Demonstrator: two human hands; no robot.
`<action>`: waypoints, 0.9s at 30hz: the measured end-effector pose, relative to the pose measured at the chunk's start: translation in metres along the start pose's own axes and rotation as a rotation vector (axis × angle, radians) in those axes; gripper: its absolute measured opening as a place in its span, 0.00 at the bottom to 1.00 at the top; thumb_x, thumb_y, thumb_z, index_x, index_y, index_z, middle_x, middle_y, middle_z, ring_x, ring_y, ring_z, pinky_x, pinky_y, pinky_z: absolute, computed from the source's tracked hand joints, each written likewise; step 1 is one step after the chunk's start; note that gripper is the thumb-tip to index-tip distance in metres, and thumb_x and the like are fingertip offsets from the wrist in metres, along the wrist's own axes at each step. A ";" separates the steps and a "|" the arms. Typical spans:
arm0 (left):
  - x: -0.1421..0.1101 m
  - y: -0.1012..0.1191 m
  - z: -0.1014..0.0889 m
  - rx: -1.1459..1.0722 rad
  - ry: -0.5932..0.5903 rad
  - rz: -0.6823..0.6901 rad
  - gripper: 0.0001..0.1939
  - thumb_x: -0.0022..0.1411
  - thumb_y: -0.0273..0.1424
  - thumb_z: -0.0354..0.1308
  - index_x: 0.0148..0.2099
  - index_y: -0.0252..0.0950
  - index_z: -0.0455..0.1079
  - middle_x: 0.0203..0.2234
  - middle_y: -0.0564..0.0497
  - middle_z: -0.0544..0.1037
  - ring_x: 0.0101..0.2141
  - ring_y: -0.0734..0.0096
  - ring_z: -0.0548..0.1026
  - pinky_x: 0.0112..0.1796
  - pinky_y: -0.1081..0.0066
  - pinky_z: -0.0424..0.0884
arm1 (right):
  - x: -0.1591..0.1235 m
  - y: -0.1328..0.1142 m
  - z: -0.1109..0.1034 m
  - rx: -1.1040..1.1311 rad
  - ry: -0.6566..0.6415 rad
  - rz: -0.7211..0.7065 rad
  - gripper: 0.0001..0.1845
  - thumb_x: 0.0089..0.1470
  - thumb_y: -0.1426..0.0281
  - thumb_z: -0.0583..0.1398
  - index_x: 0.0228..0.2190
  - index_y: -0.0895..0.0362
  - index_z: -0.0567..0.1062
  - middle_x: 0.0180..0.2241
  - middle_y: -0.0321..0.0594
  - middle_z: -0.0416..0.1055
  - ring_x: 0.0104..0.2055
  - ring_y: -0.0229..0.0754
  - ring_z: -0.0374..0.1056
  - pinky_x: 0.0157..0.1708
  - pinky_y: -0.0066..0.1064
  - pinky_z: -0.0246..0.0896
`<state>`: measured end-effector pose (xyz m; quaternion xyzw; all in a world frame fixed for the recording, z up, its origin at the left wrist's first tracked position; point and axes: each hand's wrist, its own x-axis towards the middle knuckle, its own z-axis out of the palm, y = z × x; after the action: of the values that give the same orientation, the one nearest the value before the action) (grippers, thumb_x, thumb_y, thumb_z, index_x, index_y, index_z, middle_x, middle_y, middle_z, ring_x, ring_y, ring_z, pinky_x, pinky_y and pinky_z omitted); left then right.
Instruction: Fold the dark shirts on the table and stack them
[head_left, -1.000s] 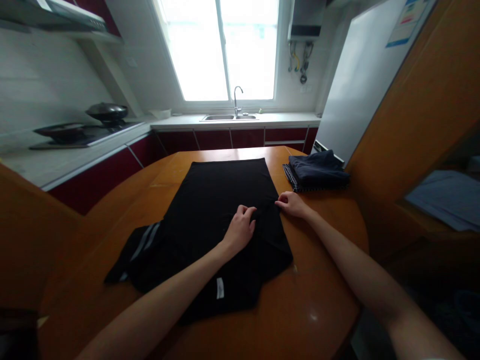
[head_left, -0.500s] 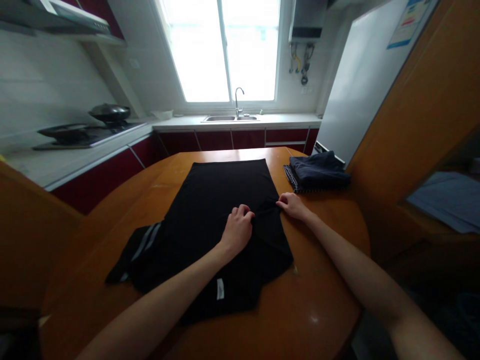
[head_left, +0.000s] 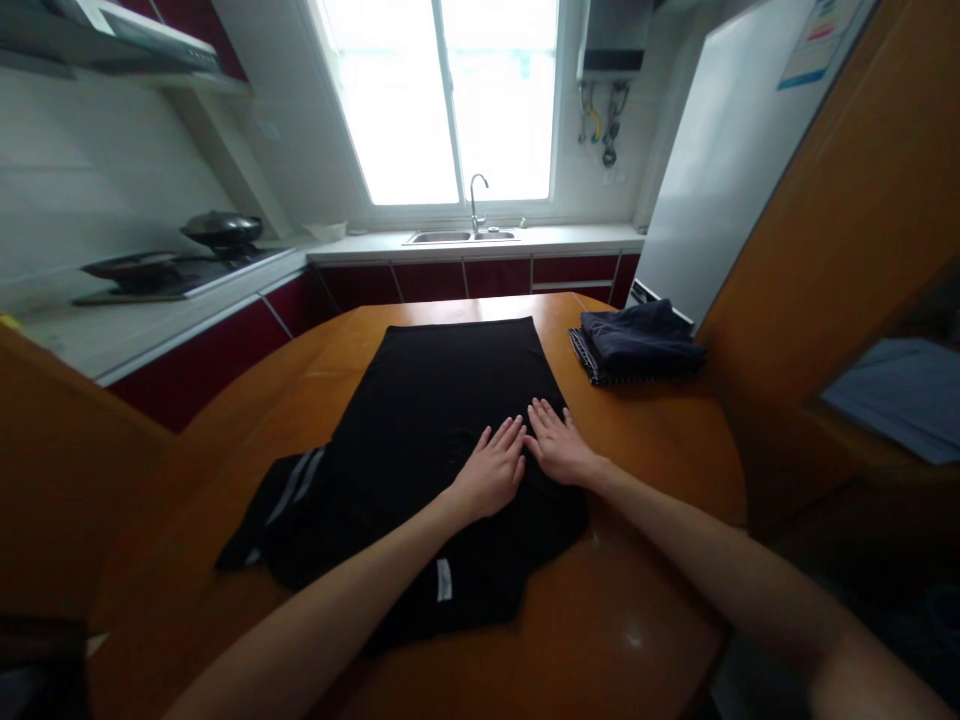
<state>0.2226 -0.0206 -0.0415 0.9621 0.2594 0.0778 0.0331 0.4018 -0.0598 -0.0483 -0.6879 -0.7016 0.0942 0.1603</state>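
Observation:
A black T-shirt point(head_left: 442, 395) lies spread on a round wooden table point(head_left: 645, 590), one sleeve with grey stripes sticking out at the lower left. A small white label shows near its near edge. My left hand point(head_left: 493, 470) rests flat on the shirt's middle, fingers stretched out. My right hand point(head_left: 556, 445) lies flat beside it, fingers touching those of the left, on the shirt's right side. Neither hand holds anything.
A folded dark blue garment point(head_left: 636, 345) sits at the table's far right. Behind are a kitchen counter with a sink point(head_left: 457, 236), a stove with a pan point(head_left: 221, 228) at left, and a white refrigerator point(head_left: 720, 170) at right. Wooden panels flank both sides.
Both hands were pinching the cloth, the right at the shirt's right edge. Now they have let go and lie flat together on the shirt, the right hand having moved inward.

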 end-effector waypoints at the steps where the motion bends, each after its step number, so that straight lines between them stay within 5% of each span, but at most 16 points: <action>1: 0.000 0.000 0.000 -0.001 0.004 -0.006 0.28 0.73 0.32 0.40 0.71 0.29 0.52 0.70 0.39 0.51 0.70 0.58 0.47 0.65 0.50 0.49 | -0.001 -0.002 0.003 -0.019 -0.026 0.031 0.37 0.67 0.56 0.44 0.69 0.66 0.50 0.72 0.52 0.38 0.74 0.51 0.31 0.68 0.56 0.27; 8: -0.001 0.001 -0.004 -0.018 0.004 -0.063 0.28 0.74 0.35 0.41 0.71 0.32 0.51 0.70 0.41 0.51 0.70 0.56 0.47 0.65 0.49 0.50 | 0.005 0.026 -0.007 -0.079 0.020 0.297 0.40 0.68 0.53 0.44 0.68 0.69 0.50 0.71 0.56 0.37 0.74 0.54 0.30 0.67 0.60 0.20; 12: 0.003 0.002 -0.006 -0.065 0.048 -0.135 0.27 0.74 0.34 0.41 0.70 0.30 0.54 0.70 0.40 0.53 0.69 0.54 0.49 0.65 0.50 0.52 | 0.013 0.059 -0.020 0.027 0.162 0.375 0.31 0.68 0.64 0.44 0.65 0.69 0.58 0.69 0.60 0.46 0.72 0.59 0.39 0.66 0.64 0.33; 15: 0.006 0.002 -0.006 -0.103 0.116 -0.168 0.25 0.73 0.30 0.41 0.68 0.28 0.57 0.69 0.40 0.57 0.68 0.55 0.53 0.65 0.53 0.54 | 0.019 0.071 -0.030 0.053 0.258 0.347 0.28 0.66 0.71 0.43 0.63 0.68 0.62 0.68 0.59 0.51 0.71 0.54 0.44 0.66 0.55 0.43; 21: 0.007 0.002 -0.007 -0.109 0.175 -0.144 0.24 0.70 0.26 0.44 0.65 0.28 0.62 0.66 0.40 0.62 0.66 0.57 0.58 0.65 0.57 0.56 | 0.023 0.050 -0.030 0.113 0.327 0.045 0.18 0.64 0.69 0.53 0.51 0.56 0.76 0.56 0.47 0.72 0.58 0.44 0.65 0.59 0.35 0.55; 27: 0.007 0.002 -0.005 -0.136 0.138 -0.127 0.23 0.72 0.30 0.45 0.66 0.30 0.62 0.65 0.39 0.64 0.65 0.56 0.61 0.64 0.56 0.57 | 0.036 0.045 -0.021 0.056 0.295 0.223 0.10 0.61 0.63 0.59 0.35 0.55 0.79 0.40 0.45 0.77 0.46 0.48 0.68 0.48 0.39 0.56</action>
<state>0.2283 -0.0184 -0.0354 0.9316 0.3156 0.1592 0.0849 0.4513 -0.0239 -0.0408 -0.7628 -0.5872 0.0290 0.2693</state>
